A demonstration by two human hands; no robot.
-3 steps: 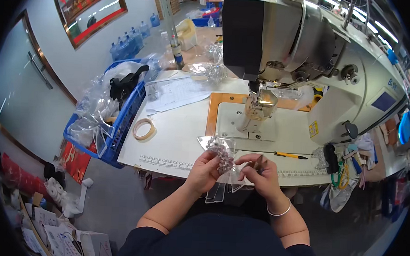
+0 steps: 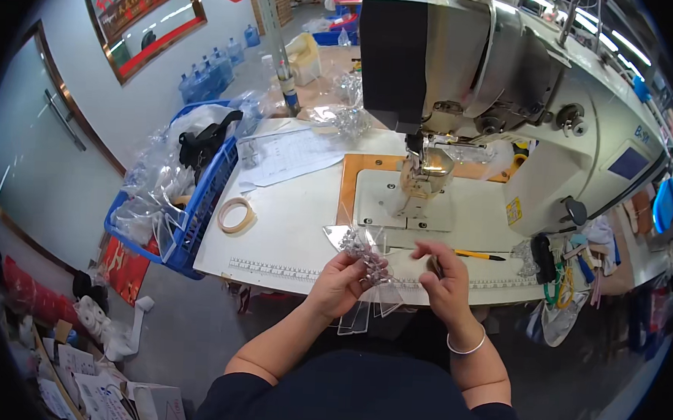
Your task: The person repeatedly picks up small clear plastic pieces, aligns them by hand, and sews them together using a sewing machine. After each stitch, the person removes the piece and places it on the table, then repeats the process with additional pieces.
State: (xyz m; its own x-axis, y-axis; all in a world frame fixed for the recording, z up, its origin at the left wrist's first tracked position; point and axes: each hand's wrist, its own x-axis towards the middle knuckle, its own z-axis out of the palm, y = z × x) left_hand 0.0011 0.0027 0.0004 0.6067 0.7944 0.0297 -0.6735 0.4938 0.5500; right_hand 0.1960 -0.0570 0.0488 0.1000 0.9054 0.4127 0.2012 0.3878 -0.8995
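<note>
My left hand (image 2: 335, 284) is closed on a bunch of clear plastic strips (image 2: 361, 255) with grey, shiny beaded trim. Their transparent ends fan out above the table and hang past its front edge. To the right, my right hand (image 2: 447, 286) is held apart from the bunch, thumb and forefinger parted. Its other fingers curl round a small dark object (image 2: 435, 266), mostly hidden, whose kind I cannot make out. Just beyond the hands stands the post-bed sewing machine (image 2: 421, 188), its needle area over the post.
A tape roll (image 2: 236, 215) and paper sheets (image 2: 289, 162) lie on the left of the table. A blue basket (image 2: 209, 203) of plastic bags stands beside it. Right of my hands are a yellow pen (image 2: 480, 255) and several tools (image 2: 558, 271). A printed ruler (image 2: 272, 267) runs along the front edge.
My right hand has drawn away from the beaded strips to the right, and its thumb and forefinger have spread. The left hand keeps its hold almost in place.
</note>
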